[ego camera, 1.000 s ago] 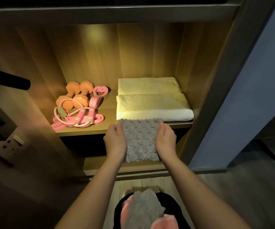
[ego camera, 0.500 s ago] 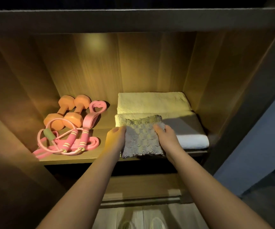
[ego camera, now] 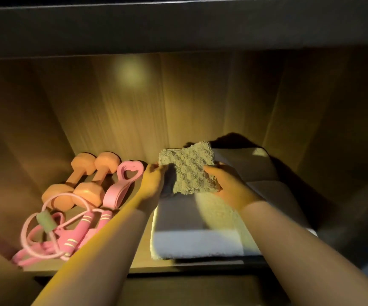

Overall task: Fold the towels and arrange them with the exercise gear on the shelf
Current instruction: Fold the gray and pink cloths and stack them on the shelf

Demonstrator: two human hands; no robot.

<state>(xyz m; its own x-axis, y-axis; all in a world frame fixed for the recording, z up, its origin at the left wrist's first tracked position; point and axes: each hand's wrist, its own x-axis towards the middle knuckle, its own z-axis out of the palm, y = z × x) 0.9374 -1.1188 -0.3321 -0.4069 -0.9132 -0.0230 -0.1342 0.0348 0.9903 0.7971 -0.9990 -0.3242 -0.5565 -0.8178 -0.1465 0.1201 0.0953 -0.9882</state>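
Dumbbells [ego camera: 86, 171] x2, rope [ego camera: 86, 221] x1, band [ego camera: 121, 184] x1, towels [ego camera: 192, 241] x3.

My left hand [ego camera: 153, 182] pinches the left edge of the small grey towel [ego camera: 189, 168]; my right hand [ego camera: 227, 184] grips its right edge, thumb on top; the towel is folded to a rough square and sits above the back part of the folded cream towels [ego camera: 200, 241], which lie on the right of the wooden shelf [ego camera: 178, 265]; to the left, two orange dumbbells [ego camera: 83, 180] lie side by side; a pink band [ego camera: 123, 184] with a heart-shaped opening rests just beside them; a pink jump rope [ego camera: 52, 235] is coiled at the front.
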